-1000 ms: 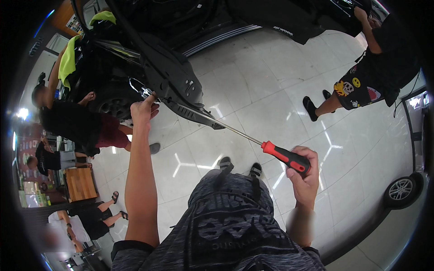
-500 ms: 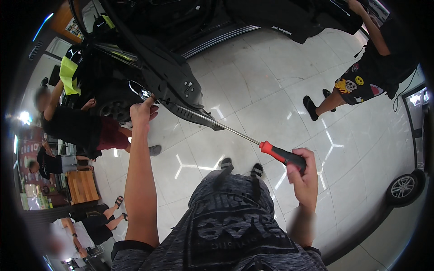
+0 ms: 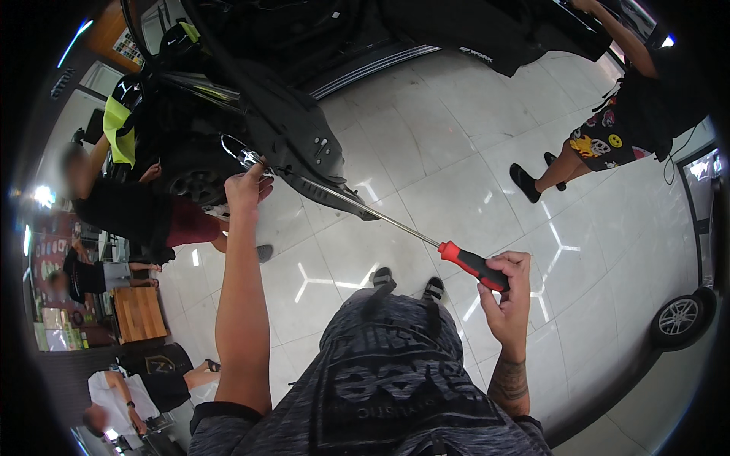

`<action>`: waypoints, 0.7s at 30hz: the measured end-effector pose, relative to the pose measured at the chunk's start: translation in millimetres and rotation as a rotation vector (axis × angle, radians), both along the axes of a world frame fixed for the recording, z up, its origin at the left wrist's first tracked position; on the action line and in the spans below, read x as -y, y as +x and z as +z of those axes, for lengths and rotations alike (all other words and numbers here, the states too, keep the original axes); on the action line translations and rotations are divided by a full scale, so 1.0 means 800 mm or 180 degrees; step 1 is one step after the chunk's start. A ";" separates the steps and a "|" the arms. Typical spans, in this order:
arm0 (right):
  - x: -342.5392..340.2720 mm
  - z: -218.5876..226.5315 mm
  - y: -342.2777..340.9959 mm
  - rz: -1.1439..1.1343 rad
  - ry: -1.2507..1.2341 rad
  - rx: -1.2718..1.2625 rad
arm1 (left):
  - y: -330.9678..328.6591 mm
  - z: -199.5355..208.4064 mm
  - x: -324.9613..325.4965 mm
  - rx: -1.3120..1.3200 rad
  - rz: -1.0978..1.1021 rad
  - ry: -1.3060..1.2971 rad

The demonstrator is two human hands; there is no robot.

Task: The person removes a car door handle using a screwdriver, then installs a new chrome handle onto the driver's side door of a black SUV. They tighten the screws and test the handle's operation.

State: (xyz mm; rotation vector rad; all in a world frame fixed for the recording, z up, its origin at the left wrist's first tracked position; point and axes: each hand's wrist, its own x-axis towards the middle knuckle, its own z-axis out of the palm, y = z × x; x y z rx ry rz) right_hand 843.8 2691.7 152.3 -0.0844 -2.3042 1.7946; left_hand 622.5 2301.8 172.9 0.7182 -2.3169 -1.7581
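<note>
My right hand [image 3: 508,300] holds a long screwdriver [image 3: 473,266] by its red and black handle, thumb and fingers on either side of the grip. The steel shaft runs up and left to the edge of an open black car door [image 3: 293,125], where its tip is hidden. On the outer side of that door is a chrome door handle [image 3: 247,157]. My left hand [image 3: 247,188] is closed at the near end of this handle, its fingers partly hidden beside the door edge.
At left, a person in dark red shorts [image 3: 190,224] stands by the car's wheel [image 3: 196,182]; another person sits at lower left. A person in patterned shorts [image 3: 608,140] stands at upper right. A wooden crate-like box [image 3: 139,313] is at left, another car's wheel [image 3: 679,315] at right.
My right hand's fingers have shifted on the screwdriver handle, which has turned a little. My left hand and the chrome handle appear slightly farther right and lower.
</note>
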 end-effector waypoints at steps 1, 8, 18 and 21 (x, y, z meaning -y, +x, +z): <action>0.000 0.006 0.004 -0.0097 -0.0424 0.0526 | -0.001 -0.003 0.001 -0.0049 0.0001 0.0097; 0.007 -0.004 -0.010 0.0028 -0.0149 0.0027 | 0.005 -0.021 -0.001 -0.0496 0.0016 0.1173; -0.001 0.011 -0.013 -0.0021 -0.0559 0.0669 | 0.000 -0.035 0.006 -0.0581 0.0261 0.1758; 0.002 0.008 -0.014 -0.0108 -0.0436 0.0259 | 0.003 -0.030 -0.001 -0.0565 0.0252 0.1854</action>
